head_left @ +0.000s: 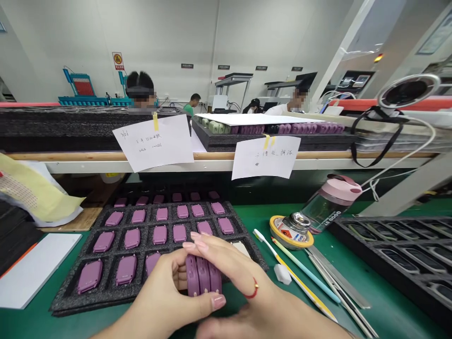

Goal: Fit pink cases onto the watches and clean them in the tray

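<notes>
My left hand (176, 282) grips a small stack of purple cases (204, 278) standing side by side, its thumb along their lower edge. My right hand (231, 270) lies over the top of the stack with its fingers stretched out, fingertips touching the cases and the left fingers; its thumb is partly hidden low in the view. Behind the hands, a black foam tray (141, 252) holds rows of purple cases (126, 270), one to a compartment. The hands cover part of its front right compartments, where a pale piece (241, 249) shows.
Right of the tray lie a toothbrush (296, 273), a white block (283, 274), metal strips (341, 280), a tape roll (277, 233) and a pink-lidded bottle (326, 202). Another foam tray (391, 249) stands far right. A shelf edge (212, 162) crosses above; people sit beyond.
</notes>
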A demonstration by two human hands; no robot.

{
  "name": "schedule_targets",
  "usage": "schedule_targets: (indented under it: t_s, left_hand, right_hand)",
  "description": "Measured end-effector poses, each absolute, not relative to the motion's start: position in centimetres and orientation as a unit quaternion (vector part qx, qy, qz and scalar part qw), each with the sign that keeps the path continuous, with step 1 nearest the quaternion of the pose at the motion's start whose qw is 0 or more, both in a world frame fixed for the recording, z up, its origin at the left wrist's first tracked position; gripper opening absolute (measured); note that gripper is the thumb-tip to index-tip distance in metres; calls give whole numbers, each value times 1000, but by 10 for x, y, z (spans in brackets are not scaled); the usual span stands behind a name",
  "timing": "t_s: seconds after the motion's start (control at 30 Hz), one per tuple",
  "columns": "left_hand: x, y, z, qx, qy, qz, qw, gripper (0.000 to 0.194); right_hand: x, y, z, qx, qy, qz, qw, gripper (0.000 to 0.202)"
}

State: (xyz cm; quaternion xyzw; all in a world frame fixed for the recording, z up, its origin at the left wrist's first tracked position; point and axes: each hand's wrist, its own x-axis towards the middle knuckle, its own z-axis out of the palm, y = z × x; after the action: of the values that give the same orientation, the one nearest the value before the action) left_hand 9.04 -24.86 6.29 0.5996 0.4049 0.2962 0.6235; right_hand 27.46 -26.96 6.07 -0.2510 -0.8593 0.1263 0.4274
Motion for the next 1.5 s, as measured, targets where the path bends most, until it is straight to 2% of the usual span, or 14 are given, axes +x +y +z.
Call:
schedule_targets:
  t_s: [0.07, 0.2, 0.37, 0.57, 0.73, 0.8, 0.87, 0.93, 1.0, 1.07, 1.17, 1.23, 1.3, 1.5]
  left_hand:
    - [89, -249, 70, 640, 410, 299, 577, 56]
    - [89, -250, 77, 725, 397, 326, 458, 45]
    - [89, -250, 71, 794, 311, 378, 361, 46]
    - [87, -245, 65, 830, 209, 438, 274, 52]
    - [86, -246, 62, 795, 250, 391, 391, 30]
    - [84, -249, 60, 774, 280, 376, 425, 48]
    - [83, -253, 59, 746, 291, 372, 470, 85]
    - [82, -256, 61, 683, 288, 347, 575, 119]
    - [83, -257, 67, 583, 267, 301, 706, 135]
    - [84, -256, 73, 497, 252, 256, 790, 126]
    - [86, -252, 77, 477, 275, 225, 804, 71]
    - [86, -251, 75, 496, 293, 213, 789, 46]
    - [86, -252, 72, 500, 300, 210, 785, 42]
    - [84, -253, 68, 507, 301, 221, 777, 50]
  right_hand:
    - [278, -273, 64, -263, -835, 178, 450, 87]
    - [282, -272, 64, -322, -723, 358, 496, 75]
    - [279, -269, 69, -342, -622, 582, 397, 98]
    - [268, -275, 69, -393, -588, 594, 384, 125]
    - [260, -275, 57, -383, -594, 552, 442, 126]
    - [258, -274, 54, -359, -611, 522, 475, 125]
    - [258, -274, 51, -339, -634, 474, 508, 123]
    - [260, -274, 50, -319, -660, 423, 532, 122]
    - [263, -274, 50, -312, -688, 368, 542, 123]
    - [266, -274, 51, -315, -717, 321, 532, 123]
    - [270, -274, 53, -322, -754, 281, 499, 120]
    - [271, -274, 54, -317, -766, 274, 487, 117]
    - [271, -274, 54, -310, -768, 277, 487, 115]
    - [271, -272, 53, -304, -777, 281, 474, 117]
